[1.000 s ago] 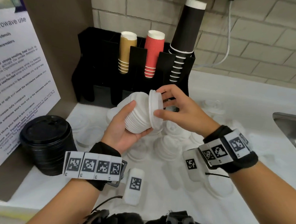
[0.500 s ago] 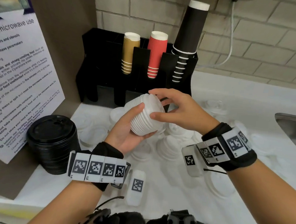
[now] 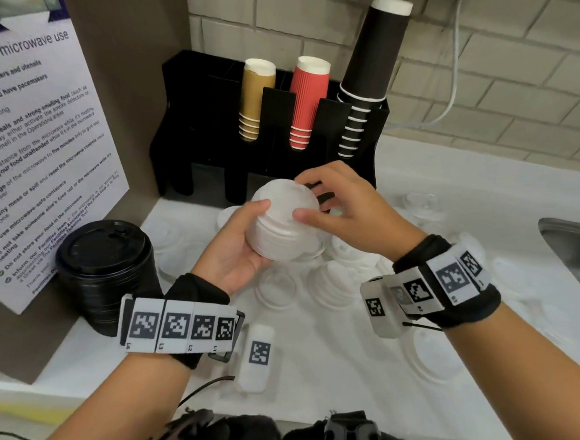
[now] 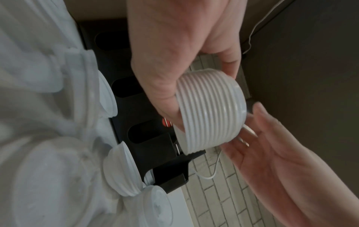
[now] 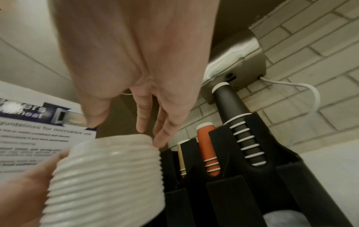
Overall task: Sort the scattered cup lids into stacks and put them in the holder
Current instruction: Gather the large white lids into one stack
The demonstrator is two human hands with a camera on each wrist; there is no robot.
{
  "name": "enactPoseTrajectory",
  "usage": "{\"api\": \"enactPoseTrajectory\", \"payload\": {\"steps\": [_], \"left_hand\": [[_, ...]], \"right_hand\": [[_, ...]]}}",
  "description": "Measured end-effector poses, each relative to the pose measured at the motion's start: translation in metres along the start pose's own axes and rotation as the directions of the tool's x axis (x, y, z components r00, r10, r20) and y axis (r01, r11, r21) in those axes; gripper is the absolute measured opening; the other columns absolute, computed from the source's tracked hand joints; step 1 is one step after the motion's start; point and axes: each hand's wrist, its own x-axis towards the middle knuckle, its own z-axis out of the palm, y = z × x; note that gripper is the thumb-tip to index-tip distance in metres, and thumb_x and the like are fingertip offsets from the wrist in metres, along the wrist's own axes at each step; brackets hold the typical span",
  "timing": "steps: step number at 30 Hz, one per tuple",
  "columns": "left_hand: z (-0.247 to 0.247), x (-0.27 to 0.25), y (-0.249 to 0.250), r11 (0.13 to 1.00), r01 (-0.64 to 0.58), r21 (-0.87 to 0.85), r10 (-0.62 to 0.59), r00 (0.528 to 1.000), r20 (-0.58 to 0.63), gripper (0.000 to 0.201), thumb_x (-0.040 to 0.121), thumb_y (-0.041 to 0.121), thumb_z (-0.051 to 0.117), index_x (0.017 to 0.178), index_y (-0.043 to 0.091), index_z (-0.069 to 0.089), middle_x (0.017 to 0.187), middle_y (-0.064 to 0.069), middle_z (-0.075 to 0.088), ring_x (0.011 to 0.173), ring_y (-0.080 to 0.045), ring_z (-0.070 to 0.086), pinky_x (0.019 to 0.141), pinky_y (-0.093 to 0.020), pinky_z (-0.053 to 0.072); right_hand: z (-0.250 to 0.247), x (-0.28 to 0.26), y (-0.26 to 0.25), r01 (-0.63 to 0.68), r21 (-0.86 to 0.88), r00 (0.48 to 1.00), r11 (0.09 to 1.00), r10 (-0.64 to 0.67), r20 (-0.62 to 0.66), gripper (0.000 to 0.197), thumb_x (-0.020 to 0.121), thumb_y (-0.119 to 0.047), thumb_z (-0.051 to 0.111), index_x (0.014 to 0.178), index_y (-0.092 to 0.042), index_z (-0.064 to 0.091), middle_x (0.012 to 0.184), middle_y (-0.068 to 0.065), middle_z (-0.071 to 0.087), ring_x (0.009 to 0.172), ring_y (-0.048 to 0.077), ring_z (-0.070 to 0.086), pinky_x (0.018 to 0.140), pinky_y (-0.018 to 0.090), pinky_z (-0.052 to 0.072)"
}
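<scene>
My left hand (image 3: 250, 224) grips a tall stack of white ribbed lids (image 3: 281, 233), held above the counter in front of the black holder (image 3: 275, 164). The stack's top tilts toward the holder. My right hand (image 3: 312, 200) rests on the top lid, thumb on the near rim and fingers reaching over the far edge. In the left wrist view the stack (image 4: 209, 115) sits between both hands; in the right wrist view the fingers (image 5: 141, 121) spread fairly straight above it (image 5: 108, 176). Loose white lids (image 3: 277, 287) and short lid stacks (image 3: 332, 281) lie on the counter below.
The holder carries gold cups (image 3: 256, 97), red cups (image 3: 307, 100) and tall black cups (image 3: 371, 71). A black lid stack (image 3: 106, 269) stands at the left by a microwave sign (image 3: 29, 150). A steel sink (image 3: 574, 250) is at the right edge.
A second ago my right hand held a single white lid at the stack's end. That lid now sits on the stack, which has turned more upright, and the right hand lies over its top.
</scene>
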Motion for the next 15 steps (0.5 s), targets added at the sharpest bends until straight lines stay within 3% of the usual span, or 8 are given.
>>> {"api": "enactPoseTrajectory", "payload": {"steps": [3, 5, 7, 8, 9, 12, 15], "left_hand": [[-0.009, -0.001, 0.007, 0.999, -0.047, -0.024, 0.046, 0.998, -0.049, 0.054, 0.079, 0.032, 0.062, 0.13, 0.015, 0.056, 0.116, -0.008, 0.072, 0.112, -0.028, 0.066, 0.092, -0.047, 0.055], [-0.013, -0.002, 0.012, 0.997, -0.068, -0.029, 0.067, 0.996, -0.061, 0.05, 0.081, 0.034, 0.06, 0.128, 0.016, 0.057, 0.113, -0.005, 0.073, 0.107, -0.025, 0.069, 0.084, -0.043, 0.059], [-0.016, -0.004, 0.015, 0.996, -0.076, -0.04, 0.072, 0.994, -0.081, 0.052, 0.085, 0.034, 0.059, 0.133, 0.015, 0.056, 0.121, -0.007, 0.069, 0.111, -0.026, 0.067, 0.083, -0.04, 0.059], [-0.016, -0.005, 0.015, 0.996, -0.078, -0.038, 0.075, 0.993, -0.09, 0.053, 0.085, 0.035, 0.059, 0.134, 0.015, 0.055, 0.126, -0.008, 0.067, 0.114, -0.026, 0.066, 0.082, -0.039, 0.059], [-0.016, -0.006, 0.016, 0.996, -0.08, -0.035, 0.076, 0.993, -0.094, 0.053, 0.085, 0.035, 0.059, 0.134, 0.015, 0.055, 0.128, -0.008, 0.065, 0.115, -0.027, 0.065, 0.081, -0.038, 0.06], [-0.016, -0.008, 0.018, 0.995, -0.085, -0.047, 0.08, 0.992, -0.1, 0.052, 0.079, 0.036, 0.061, 0.128, 0.016, 0.06, 0.121, -0.007, 0.069, 0.106, -0.024, 0.069, 0.07, -0.033, 0.059], [-0.016, -0.009, 0.019, 0.991, -0.109, -0.084, 0.098, 0.988, -0.121, 0.055, 0.081, 0.035, 0.06, 0.132, 0.016, 0.057, 0.123, -0.006, 0.068, 0.106, -0.023, 0.069, 0.07, -0.033, 0.059]], "right_hand": [[-0.009, -0.007, 0.012, -0.069, 0.004, 0.998, 0.998, 0.069, 0.004, 0.027, 0.094, -0.022, 0.059, 0.12, -0.016, 0.057, 0.107, -0.003, 0.058, 0.091, -0.001, 0.057, 0.075, 0.012, 0.048], [-0.013, -0.013, 0.027, -0.112, -0.181, 0.962, 0.977, 0.152, 0.226, 0.032, 0.089, -0.024, 0.066, 0.12, -0.019, 0.058, 0.105, -0.003, 0.063, 0.09, 0.004, 0.056, 0.078, 0.018, 0.045], [-0.008, -0.021, 0.042, -0.051, -0.505, 0.829, 0.862, 0.319, 0.459, 0.06, 0.077, -0.036, 0.077, 0.131, -0.03, 0.049, 0.122, -0.008, 0.057, 0.109, 0.014, 0.045, 0.093, 0.029, 0.039], [-0.003, -0.024, 0.048, 0.011, -0.618, 0.768, 0.786, 0.39, 0.509, 0.075, 0.072, -0.041, 0.079, 0.136, -0.036, 0.042, 0.13, -0.011, 0.052, 0.117, 0.017, 0.038, 0.097, 0.034, 0.035], [0.003, -0.027, 0.052, 0.067, -0.674, 0.738, 0.736, 0.418, 0.53, 0.085, 0.068, -0.043, 0.08, 0.14, -0.04, 0.034, 0.136, -0.012, 0.047, 0.121, 0.019, 0.032, 0.098, 0.036, 0.03], [0.017, -0.032, 0.062, 0.136, -0.69, 0.741, 0.711, 0.389, 0.547, 0.099, 0.062, -0.039, 0.083, 0.143, -0.043, 0.024, 0.144, -0.012, 0.039, 0.124, 0.02, 0.025, 0.088, 0.034, 0.022], [0.022, -0.037, 0.069, 0.201, -0.729, 0.77, 0.654, 0.354, 0.53, 0.091, 0.066, -0.033, 0.079, 0.139, -0.041, 0.026, 0.143, -0.012, 0.041, 0.127, 0.023, 0.023, 0.091, 0.037, 0.024]]}}
